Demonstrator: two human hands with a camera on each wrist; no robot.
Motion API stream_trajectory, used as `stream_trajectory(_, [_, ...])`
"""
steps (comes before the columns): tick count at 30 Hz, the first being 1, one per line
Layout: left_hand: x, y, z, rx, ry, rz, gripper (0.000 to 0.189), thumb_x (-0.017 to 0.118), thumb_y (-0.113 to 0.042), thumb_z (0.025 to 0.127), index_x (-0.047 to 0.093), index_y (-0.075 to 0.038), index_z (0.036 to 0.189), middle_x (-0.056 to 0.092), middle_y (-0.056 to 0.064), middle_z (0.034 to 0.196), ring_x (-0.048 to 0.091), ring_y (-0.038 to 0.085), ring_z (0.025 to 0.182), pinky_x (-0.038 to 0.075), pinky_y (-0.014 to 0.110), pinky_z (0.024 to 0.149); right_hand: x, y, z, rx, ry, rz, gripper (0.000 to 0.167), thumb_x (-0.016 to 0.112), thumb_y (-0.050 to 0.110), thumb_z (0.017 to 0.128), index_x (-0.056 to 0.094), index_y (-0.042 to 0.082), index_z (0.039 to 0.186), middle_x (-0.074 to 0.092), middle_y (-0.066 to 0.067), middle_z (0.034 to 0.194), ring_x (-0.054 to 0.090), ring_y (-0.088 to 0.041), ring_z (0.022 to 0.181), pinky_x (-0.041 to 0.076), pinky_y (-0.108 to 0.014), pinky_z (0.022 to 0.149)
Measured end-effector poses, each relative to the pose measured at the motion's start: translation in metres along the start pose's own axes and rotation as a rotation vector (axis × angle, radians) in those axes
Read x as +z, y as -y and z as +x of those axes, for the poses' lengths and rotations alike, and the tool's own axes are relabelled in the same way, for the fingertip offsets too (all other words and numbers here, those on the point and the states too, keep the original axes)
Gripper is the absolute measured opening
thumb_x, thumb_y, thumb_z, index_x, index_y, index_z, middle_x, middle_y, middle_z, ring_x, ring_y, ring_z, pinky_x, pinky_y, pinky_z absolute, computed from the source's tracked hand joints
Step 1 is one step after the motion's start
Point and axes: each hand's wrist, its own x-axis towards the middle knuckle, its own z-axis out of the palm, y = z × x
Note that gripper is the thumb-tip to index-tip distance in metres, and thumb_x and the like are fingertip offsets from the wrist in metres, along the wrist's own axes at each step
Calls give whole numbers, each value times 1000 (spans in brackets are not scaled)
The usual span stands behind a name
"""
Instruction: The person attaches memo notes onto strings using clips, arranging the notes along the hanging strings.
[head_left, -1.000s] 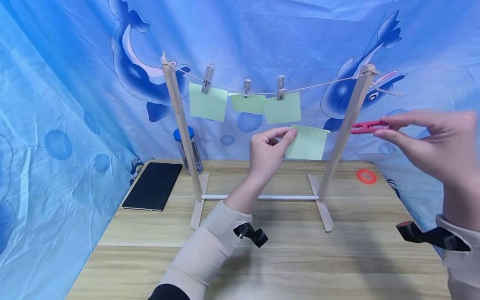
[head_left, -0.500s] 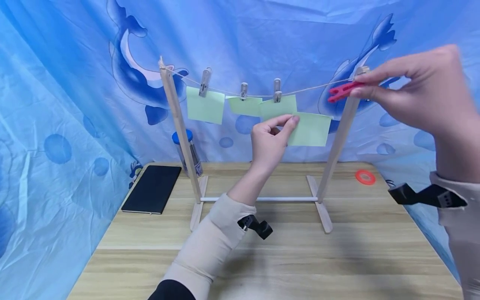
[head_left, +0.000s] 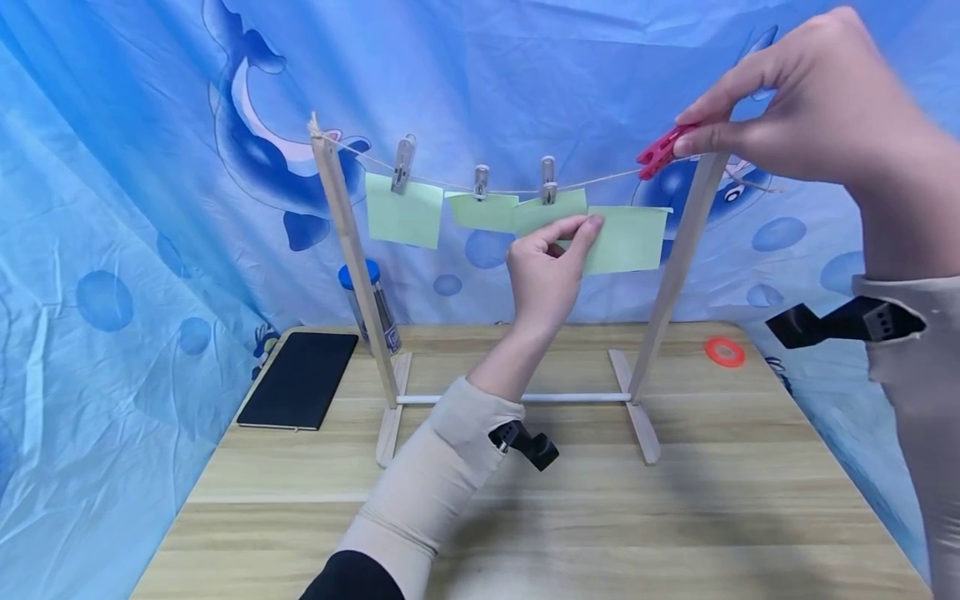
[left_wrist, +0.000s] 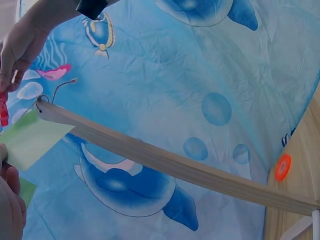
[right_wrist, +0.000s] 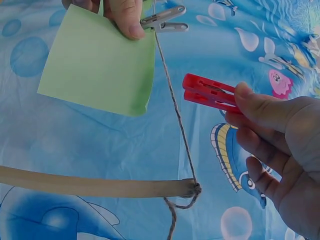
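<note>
My left hand [head_left: 547, 271] pinches a light green paper square [head_left: 628, 242] by its left edge, just below the string [head_left: 611, 177]. Between thumb and fingertips my right hand [head_left: 810, 108] holds a red clothespin [head_left: 660, 152], slanted down toward the string near the right post. In the right wrist view the red clothespin [right_wrist: 210, 92] is apart from the string, and the paper [right_wrist: 100, 65] lies just on the string's other side. Three green papers hang from silver clips: a left paper [head_left: 405, 212], a small middle one [head_left: 483, 212] and a right one [head_left: 551, 210], partly behind my left hand.
A wooden stand carries the string between its left post [head_left: 352, 258] and right post [head_left: 678, 275]. Behind the left post stands a blue-lidded jar [head_left: 378, 308]. A black notebook [head_left: 300, 381] lies at the table's left, an orange ring [head_left: 725, 352] at its right. A blue curtain hangs behind.
The green paper in my left hand has risen toward the string. My right hand has moved up and left with the red clothespin, which now tilts downward close to the string.
</note>
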Motion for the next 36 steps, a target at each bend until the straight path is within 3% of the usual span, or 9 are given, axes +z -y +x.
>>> stream_trajectory(6, [5, -2, 3, 25, -8, -4, 19, 79, -22, 90, 81, -5, 97, 70, 3, 72, 49, 10, 50, 40, 21, 46, -2, -1, 7, 24, 45, -18, 17, 76, 8, 90, 79, -1, 105, 73, -24, 94, 42, -4, 87, 37, -5, 67])
stream_trajectory(7, [5, -2, 3, 29, -10, -1, 19, 79, -22, 90, 81, -5, 97, 71, 3, 74, 49, 11, 50, 41, 21, 46, -2, -1, 9, 27, 58, -25, 17, 76, 9, 91, 79, -1, 105, 73, -24, 94, 42, -7, 84, 35, -5, 61])
stream_trajectory(13, [7, -2, 5, 9, -27, 21, 19, 79, -24, 90, 81, -6, 98, 72, 3, 77, 48, 11, 51, 41, 21, 47, 0, -3, 18, 53, 127, -31, 19, 74, 11, 93, 78, 0, 107, 72, -24, 93, 44, -18, 83, 36, -3, 58])
stream_trajectory(28, [8, -10, 4, -10, -43, 36, 21, 78, -26, 91, 81, -7, 99, 72, 0, 79, 47, 10, 51, 39, 20, 46, -3, -10, 23, 31, 215, -31, 19, 73, 5, 92, 77, 0, 110, 72, -21, 95, 49, -8, 67, 40, -2, 60])
stream_trajectory(36, [8, -12, 5, -12, -48, 43, 21, 78, -26, 91, 81, -7, 100, 72, 1, 79, 47, 10, 51, 40, 20, 46, 0, -9, 23, 34, 232, -14, 18, 72, 4, 92, 78, 0, 108, 72, -20, 92, 49, -11, 65, 41, -3, 59])
